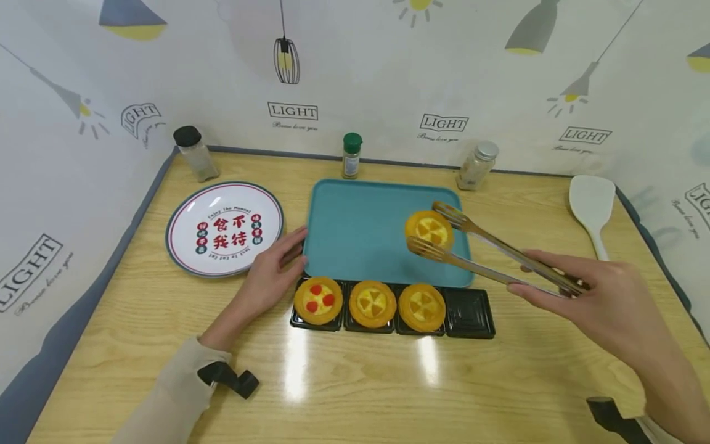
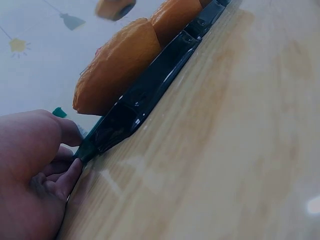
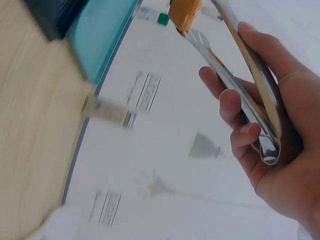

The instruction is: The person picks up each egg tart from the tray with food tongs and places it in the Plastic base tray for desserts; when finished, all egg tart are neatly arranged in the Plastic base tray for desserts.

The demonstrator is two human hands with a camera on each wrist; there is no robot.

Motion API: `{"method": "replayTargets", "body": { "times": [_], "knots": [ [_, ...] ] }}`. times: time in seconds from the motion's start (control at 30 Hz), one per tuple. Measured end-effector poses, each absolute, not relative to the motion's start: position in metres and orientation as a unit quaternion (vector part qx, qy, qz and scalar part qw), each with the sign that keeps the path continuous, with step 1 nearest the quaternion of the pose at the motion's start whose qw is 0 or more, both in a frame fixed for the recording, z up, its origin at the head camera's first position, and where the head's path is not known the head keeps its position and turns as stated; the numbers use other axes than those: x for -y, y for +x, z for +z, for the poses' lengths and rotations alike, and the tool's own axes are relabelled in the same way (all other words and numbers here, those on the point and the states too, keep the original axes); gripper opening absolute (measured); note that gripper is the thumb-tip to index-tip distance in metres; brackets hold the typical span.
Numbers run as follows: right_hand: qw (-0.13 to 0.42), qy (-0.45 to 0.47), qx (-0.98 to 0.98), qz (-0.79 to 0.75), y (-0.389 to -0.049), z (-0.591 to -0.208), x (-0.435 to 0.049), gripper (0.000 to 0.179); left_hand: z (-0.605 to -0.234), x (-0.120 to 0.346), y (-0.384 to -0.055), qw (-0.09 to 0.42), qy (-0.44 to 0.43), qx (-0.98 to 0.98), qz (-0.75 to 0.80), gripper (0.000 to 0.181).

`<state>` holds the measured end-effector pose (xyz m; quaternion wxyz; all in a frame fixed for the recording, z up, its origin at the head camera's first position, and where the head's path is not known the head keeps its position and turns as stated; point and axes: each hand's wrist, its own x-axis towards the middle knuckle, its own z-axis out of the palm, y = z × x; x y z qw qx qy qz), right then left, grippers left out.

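Observation:
My right hand [image 1: 621, 308] grips metal tongs [image 1: 499, 271], whose ends hold an egg tart [image 1: 431, 229] with wedge-shaped yellow pieces on top. This tart is raised above the right part of the blue tray [image 1: 355, 228]; in the right wrist view the tart [image 3: 185, 12] shows between the tong tips. At the tray's left edge, my left hand [image 1: 272, 271] holds the rim between thumb and fingers, close to the black container [image 1: 471, 313]. Three compartments of that container bear tarts: one red-dotted tart [image 1: 318, 301] and two wedge-topped tarts [image 1: 372, 304]. Its rightmost compartment is bare.
To the left lies a white plate [image 1: 238, 206] with red lettering. Along the back stand a black-capped jar [image 1: 196, 154], a green-capped spice bottle [image 1: 352, 157] and a silver-capped jar [image 1: 477, 166]. A white spatula [image 1: 592, 203] lies at the right.

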<state>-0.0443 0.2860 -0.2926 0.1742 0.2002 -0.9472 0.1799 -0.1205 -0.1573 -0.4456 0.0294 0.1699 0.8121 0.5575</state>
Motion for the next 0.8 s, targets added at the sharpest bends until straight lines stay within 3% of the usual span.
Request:
{"method": "replayTargets", "body": {
  "times": [0.27, 0.5, 0.8],
  "knots": [
    [0.18, 0.173, 0.956, 0.156, -0.004, -0.308, -0.339, 0.055, -0.441, 0.155, -0.119, 0.029, 0.162, -0.811, 0.561, 0.051],
    [0.154, 0.158, 0.966, 0.138, 0.015, -0.327, -0.36, 0.059, -0.406, 0.146, -0.106, 0.04, 0.161, -0.813, 0.557, 0.05],
    [0.106, 0.156, 0.967, 0.173, 0.023, -0.341, -0.362, 0.058, -0.431, 0.151, -0.115, 0.037, 0.157, -0.811, 0.562, 0.051]
  ]
}}
